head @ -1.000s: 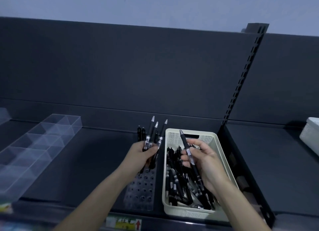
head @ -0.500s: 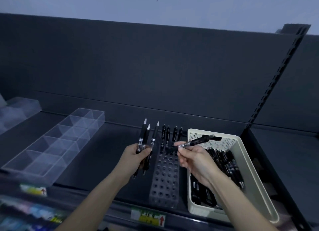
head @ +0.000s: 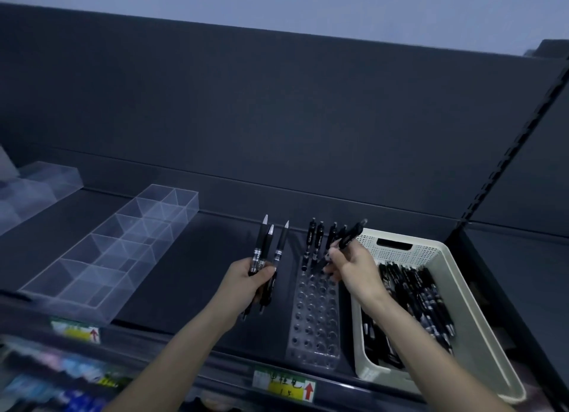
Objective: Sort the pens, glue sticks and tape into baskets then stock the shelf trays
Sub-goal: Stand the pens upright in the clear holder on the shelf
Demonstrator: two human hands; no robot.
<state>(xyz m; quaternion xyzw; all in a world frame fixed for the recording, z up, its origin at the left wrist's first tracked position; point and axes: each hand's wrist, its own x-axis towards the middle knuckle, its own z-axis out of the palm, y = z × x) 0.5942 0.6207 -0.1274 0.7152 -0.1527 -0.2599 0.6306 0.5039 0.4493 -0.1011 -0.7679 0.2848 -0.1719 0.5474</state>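
Note:
My left hand point(head: 251, 284) grips three black pens point(head: 267, 247), tips pointing up, just left of a clear perforated pen tray point(head: 314, 316) on the dark shelf. My right hand point(head: 351, 265) pinches one black pen point(head: 349, 237), tilted up and to the right, its lower end at the tray's back rows. Several black pens point(head: 315, 239) stand upright in the tray's rearmost holes. A cream plastic basket point(head: 462, 313) to the right of the tray holds several more black pens point(head: 415, 297).
A clear divided tray point(head: 117, 251) lies on the shelf point(head: 200, 276) to the left, with another clear tray point(head: 34, 187) beyond it. Price labels point(head: 284, 387) run along the shelf's front edge. A slotted upright point(head: 508, 153) bounds the bay at the right.
My right hand has carried its pen left from over the basket and lowered it to the tray's back rows. My left hand still holds its three pens. The view shifted left.

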